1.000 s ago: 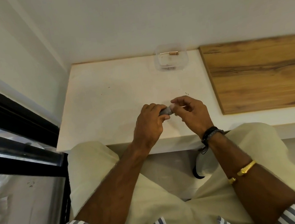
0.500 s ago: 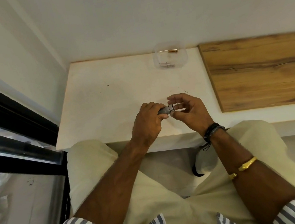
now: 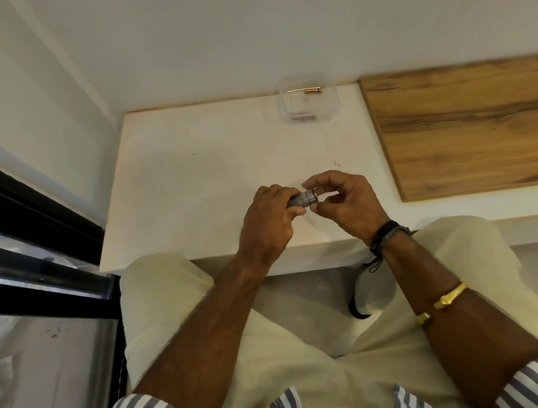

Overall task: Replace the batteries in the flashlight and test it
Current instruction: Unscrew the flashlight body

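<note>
A small dark grey flashlight (image 3: 302, 198) lies sideways in my left hand (image 3: 271, 219), which is closed around its body above the white table's (image 3: 195, 179) front edge. Only the flashlight's right end sticks out, showing a metal ring. My right hand (image 3: 343, 198) is at that end, thumb and fingers curled around the tip; I cannot tell if it holds a separate part. A clear plastic box (image 3: 308, 101) at the table's back holds a copper-coloured battery (image 3: 313, 92).
A wooden board (image 3: 478, 126) covers the table's right part. A white wall stands behind the table and a black window frame (image 3: 20, 218) runs along the left. My knees in pale trousers sit under the table's front edge.
My right hand has opened a little and shifted right, so the flashlight's ringed end now shows between the two hands. The left hand has kept its hold.
</note>
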